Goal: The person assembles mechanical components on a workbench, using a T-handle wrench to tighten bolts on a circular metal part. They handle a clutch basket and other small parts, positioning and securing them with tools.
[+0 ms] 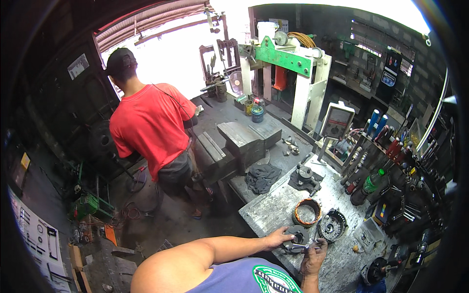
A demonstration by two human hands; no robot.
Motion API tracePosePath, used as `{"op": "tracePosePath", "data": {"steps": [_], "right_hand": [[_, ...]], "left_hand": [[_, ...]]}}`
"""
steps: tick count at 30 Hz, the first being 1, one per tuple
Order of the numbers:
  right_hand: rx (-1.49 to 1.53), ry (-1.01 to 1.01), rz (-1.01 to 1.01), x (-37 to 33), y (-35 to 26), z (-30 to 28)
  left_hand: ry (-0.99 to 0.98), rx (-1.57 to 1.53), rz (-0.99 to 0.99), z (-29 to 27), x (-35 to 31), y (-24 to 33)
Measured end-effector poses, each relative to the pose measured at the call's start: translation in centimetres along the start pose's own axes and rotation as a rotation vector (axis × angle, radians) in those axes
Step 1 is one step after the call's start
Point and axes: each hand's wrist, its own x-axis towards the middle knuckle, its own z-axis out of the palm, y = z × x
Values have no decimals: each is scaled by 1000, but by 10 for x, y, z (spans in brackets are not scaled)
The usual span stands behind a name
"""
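Over the near edge of the workbench (264, 211), my left hand (278, 239) grips a dark grey round metal part (299, 234) with a hole in its middle. My right hand (313, 258) is closed at that part's near side, its fingers around a small bright metal tool (302, 246) whose exact kind I cannot make out. Just beyond the hands sits a stator ring (307, 213) with copper windings. To its right lies a round, open metal alternator housing (332, 226).
Farther along are a dark rag (263, 178) and a large bench vise (244, 139). Hand tools and a green bottle (373, 180) crowd the right side. A multimeter (337, 121) stands behind. At left a person in a red shirt (149, 127) faces away.
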Motion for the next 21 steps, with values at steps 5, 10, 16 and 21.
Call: {"op": "tracePosePath", "data": {"steps": [5,10,16,21], "right_hand": [[-898,-182,-293,13,-59,22],[-1591,-545,-517,17,-115,43],[-1544,-189,76,9,-113,45],[-1481,-171,-30,-18,-115,28]], "left_hand": [[10,-12,-27,-1,1,1],[49,66,24,0,6,-8],[294,763,175,21,2,-4],[286,810,173,44,-8,18]]}}
